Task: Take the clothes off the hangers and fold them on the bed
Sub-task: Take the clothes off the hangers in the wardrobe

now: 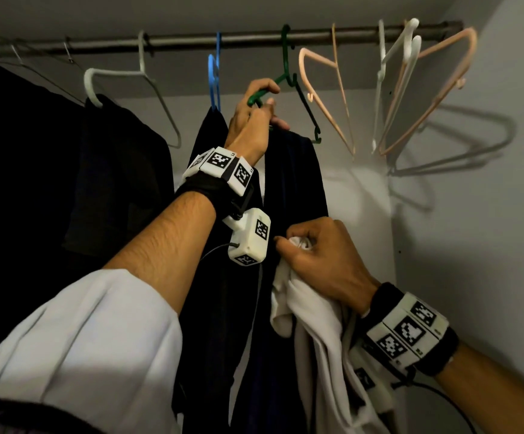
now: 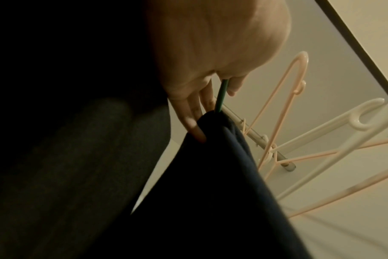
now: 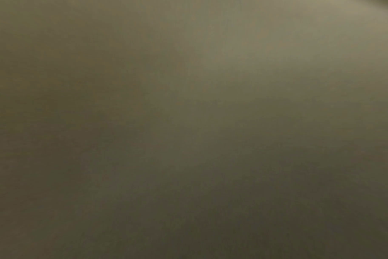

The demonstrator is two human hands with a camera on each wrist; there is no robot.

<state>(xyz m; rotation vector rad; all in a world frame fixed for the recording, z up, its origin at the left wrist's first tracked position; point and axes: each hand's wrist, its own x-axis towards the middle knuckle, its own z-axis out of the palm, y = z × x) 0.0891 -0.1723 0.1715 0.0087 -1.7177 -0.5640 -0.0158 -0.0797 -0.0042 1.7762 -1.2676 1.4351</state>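
Bare hangers (image 1: 326,98) are crowding the rail's right end; left hand (image 1: 254,120) is gripping the green hanger (image 1: 288,76), right hand (image 1: 323,255) clutching white cloth (image 1: 313,314).

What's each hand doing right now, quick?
Left hand: grips the green hanger at the dark garment.
Right hand: closed on a bunched white cloth.
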